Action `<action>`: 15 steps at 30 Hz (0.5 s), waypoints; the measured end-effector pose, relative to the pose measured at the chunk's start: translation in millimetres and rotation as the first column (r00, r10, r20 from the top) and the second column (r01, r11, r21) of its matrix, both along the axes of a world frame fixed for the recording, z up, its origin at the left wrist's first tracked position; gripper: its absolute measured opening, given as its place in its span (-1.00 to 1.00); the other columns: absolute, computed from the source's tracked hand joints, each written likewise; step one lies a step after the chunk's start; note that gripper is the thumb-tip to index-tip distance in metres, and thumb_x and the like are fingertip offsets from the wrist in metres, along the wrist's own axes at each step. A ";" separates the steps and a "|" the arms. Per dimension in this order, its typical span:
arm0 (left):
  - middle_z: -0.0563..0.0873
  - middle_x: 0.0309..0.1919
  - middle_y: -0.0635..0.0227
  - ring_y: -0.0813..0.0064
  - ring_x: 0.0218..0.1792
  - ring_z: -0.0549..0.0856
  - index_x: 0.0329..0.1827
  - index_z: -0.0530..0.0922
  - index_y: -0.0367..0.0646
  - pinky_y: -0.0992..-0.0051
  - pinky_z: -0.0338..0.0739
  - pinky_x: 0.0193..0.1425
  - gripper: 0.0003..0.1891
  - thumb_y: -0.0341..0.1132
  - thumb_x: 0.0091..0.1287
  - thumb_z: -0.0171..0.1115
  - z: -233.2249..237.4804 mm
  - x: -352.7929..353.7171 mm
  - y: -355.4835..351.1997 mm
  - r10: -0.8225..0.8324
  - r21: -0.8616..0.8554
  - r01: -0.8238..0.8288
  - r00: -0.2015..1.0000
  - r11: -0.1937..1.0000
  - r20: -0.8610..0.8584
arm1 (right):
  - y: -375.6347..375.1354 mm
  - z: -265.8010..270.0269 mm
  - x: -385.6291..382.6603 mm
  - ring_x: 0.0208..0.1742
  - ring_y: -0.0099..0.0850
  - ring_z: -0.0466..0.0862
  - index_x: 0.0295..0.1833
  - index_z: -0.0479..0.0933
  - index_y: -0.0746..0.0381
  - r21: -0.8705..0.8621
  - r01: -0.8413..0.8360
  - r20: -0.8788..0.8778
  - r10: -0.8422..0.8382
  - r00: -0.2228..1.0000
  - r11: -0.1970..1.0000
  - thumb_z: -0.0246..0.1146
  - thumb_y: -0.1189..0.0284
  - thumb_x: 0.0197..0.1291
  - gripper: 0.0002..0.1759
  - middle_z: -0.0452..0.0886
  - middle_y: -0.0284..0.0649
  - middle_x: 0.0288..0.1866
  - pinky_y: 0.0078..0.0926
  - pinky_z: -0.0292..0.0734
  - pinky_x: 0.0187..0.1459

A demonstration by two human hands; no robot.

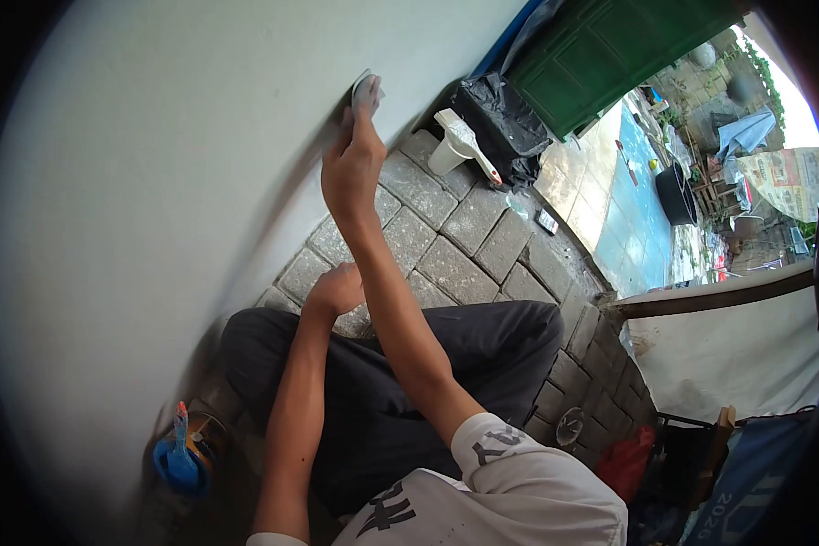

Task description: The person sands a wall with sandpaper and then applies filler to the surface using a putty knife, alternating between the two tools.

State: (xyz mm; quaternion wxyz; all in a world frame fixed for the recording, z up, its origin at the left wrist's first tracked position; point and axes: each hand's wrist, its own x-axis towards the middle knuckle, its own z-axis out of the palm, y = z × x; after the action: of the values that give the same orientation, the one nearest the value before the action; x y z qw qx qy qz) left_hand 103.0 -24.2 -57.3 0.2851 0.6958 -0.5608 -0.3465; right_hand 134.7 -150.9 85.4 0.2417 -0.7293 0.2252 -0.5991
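While R hand (353, 164) has a thin pale pad (361, 81) gripped in its fingers, the pad sits up at the white wall (182, 182), apparently touching, exact contact hidden by fingers. Grip: fingers closed up on pad, no visible gap; pad material unclear. L hand (335, 289) is lower, near wall base, over the paving blocks (469, 268), partly behind R forearm; fingers look curled, can't tell how far or if holding anything.

Rest, rel. to wall: white tub (444, 160) stands on paving near wall base, white brush (464, 138) laid across its top, handle pointing away from wall. Black plastic-covered box (505, 114) just beside tub, also nr wall. Blue container (178, 469) close to wall at person's L side, w/ a blue-and-orange tool sticking up, type unclear.
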 end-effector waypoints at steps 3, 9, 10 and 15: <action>0.72 0.01 -0.19 -0.24 0.09 0.66 0.10 0.63 -0.27 -0.06 0.55 0.19 -0.57 -0.07 0.43 0.12 -13.7 -0.4 -4.6 -0.024 -0.011 0.024 0.999 1.000 -0.045 | 0.3 -3.5 -8.1 0.58 0.08 0.22 0.52 0.23 0.48 0.034 -0.039 0.002 0.039 0.999 0.999 -0.05 0.78 0.43 -0.45 0.30 0.29 0.51 -0.19 0.20 0.58; 0.73 -0.01 -0.19 -0.24 0.09 0.67 0.12 0.63 -0.26 -0.06 0.56 0.17 -0.56 -0.07 0.44 0.09 -14.6 -0.1 -1.9 -0.033 0.015 0.033 0.999 0.999 -0.007 | 5.9 -0.6 -19.3 0.64 0.19 0.01 0.65 -0.05 0.39 0.126 -0.202 -0.115 0.216 0.970 0.971 -0.10 0.88 0.25 -0.18 0.02 0.32 0.63 -0.10 0.12 0.61; 0.73 -0.01 -0.19 -0.24 0.09 0.67 0.12 0.63 -0.26 -0.06 0.56 0.17 -0.56 -0.07 0.44 0.09 -23.4 -0.7 -1.1 -0.043 0.013 0.043 0.999 0.999 -0.005 | 2.9 -3.1 -17.8 0.64 0.21 0.01 0.65 -0.08 0.38 0.138 -0.175 -0.122 0.192 0.974 0.975 -0.11 0.90 0.21 -0.14 0.02 0.32 0.63 -0.08 0.15 0.60; 0.73 0.01 -0.15 -0.21 0.10 0.66 0.17 0.63 -0.21 -0.04 0.55 0.16 -0.53 -0.03 0.45 0.06 -3.8 3.2 -0.9 -0.146 -0.010 0.146 0.989 0.989 0.008 | 7.6 -2.2 -14.2 0.63 0.26 -0.01 0.67 -0.12 0.37 0.087 -0.165 -0.146 0.176 0.973 0.982 -0.13 0.95 0.09 -0.05 -0.01 0.32 0.64 -0.04 0.20 0.58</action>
State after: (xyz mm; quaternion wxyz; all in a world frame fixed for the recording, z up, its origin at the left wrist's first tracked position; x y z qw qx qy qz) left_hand 106.2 -25.1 -61.1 0.2606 0.6526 -0.6131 -0.3611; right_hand 120.4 -143.3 83.2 0.3014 -0.7802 0.2017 -0.5097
